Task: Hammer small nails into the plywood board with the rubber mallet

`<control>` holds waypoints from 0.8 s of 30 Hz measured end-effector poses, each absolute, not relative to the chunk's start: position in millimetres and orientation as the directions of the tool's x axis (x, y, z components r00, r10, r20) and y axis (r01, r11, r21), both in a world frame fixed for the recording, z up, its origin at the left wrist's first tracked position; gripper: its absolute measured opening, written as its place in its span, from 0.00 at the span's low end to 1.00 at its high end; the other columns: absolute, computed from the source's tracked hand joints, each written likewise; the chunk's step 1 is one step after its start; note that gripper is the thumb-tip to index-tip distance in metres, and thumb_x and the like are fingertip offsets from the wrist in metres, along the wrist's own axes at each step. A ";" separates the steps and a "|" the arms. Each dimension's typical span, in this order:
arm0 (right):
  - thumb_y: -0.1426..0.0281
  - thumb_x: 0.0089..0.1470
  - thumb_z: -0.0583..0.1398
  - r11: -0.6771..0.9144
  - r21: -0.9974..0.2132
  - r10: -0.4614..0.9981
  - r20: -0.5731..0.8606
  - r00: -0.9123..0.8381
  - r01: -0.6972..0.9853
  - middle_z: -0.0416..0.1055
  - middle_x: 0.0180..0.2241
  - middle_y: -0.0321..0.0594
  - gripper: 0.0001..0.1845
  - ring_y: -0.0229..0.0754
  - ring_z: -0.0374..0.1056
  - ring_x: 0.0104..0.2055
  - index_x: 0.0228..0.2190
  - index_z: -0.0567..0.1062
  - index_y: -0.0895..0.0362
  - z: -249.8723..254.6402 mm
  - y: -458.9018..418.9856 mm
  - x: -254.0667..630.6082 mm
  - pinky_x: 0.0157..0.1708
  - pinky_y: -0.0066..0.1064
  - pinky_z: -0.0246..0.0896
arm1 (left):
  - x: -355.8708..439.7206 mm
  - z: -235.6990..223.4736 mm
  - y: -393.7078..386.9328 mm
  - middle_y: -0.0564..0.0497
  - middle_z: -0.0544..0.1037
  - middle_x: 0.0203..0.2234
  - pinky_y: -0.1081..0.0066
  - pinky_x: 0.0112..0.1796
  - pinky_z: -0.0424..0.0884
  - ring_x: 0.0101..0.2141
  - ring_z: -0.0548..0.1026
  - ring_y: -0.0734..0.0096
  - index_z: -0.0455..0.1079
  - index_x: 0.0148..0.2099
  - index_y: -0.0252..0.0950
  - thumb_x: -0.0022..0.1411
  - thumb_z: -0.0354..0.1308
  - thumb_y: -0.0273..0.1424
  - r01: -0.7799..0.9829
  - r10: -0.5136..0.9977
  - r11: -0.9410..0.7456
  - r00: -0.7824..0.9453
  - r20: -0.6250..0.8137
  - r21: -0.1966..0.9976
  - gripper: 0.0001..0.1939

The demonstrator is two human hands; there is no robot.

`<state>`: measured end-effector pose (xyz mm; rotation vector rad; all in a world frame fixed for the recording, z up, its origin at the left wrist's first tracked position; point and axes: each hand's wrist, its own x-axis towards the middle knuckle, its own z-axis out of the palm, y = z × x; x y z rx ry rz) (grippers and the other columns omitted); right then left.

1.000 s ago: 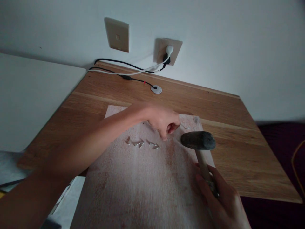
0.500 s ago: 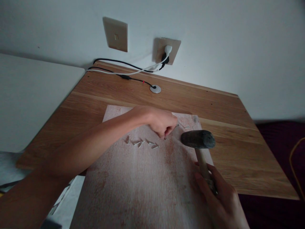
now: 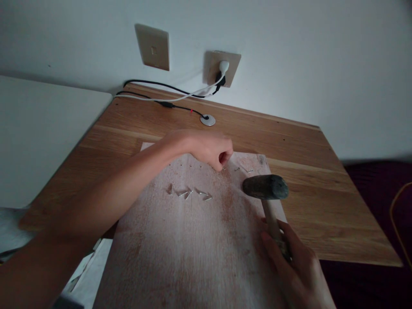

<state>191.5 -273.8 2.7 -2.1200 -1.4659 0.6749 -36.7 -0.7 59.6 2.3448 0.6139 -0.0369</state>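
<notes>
Right hand (image 3: pixel 301 266) clamped round one hammer (image 3: pixel 265 187), I have its head over the right side of one board (image 3: pixel 189 249); left hand (image 3: pixel 210 148) curls above the far part, whether pinching anything I cannot tell. A swing now might catch it, being so near. I count roughly five loose nails (image 3: pixel 189 195) mid-board, two nails (image 3: pixel 249 171) by the hammer, four dark dots (image 3: pixel 181 165), two wall plates (image 3: pixel 153 46) beyond one table (image 3: pixel 325 206).

Room: domestic in look, a home with a desk against the wall
Wall (image 3: pixel 305 81): plain and pale, with a beige plate (image 3: pixel 152 48) and a matching socket (image 3: pixel 232 71)
Socket's plugs: white plug (image 3: pixel 224 66) above black plug (image 3: pixel 220 79)
Desk (image 3: pixel 322 210): wood-grain top, round cable grommet (image 3: pixel 210 122), black cable (image 3: pixel 180 107) running into it
Right edge: dark purple surface (image 3: pixel 373 184), perhaps cloth, too dim to be sure
</notes>
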 end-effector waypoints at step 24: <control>0.48 0.68 0.59 -0.335 -0.622 0.937 -0.139 0.321 0.708 0.86 0.34 0.36 0.23 0.46 0.82 0.35 0.49 0.80 0.51 3.9 -274.2 190.5 0.35 0.31 0.70 | -35.1 55.1 1.3 0.52 0.81 0.32 0.68 0.37 0.61 0.32 0.73 0.70 0.78 0.38 0.37 0.60 0.61 0.19 0.431 0.424 -0.639 0.889 -0.177 0.637 0.09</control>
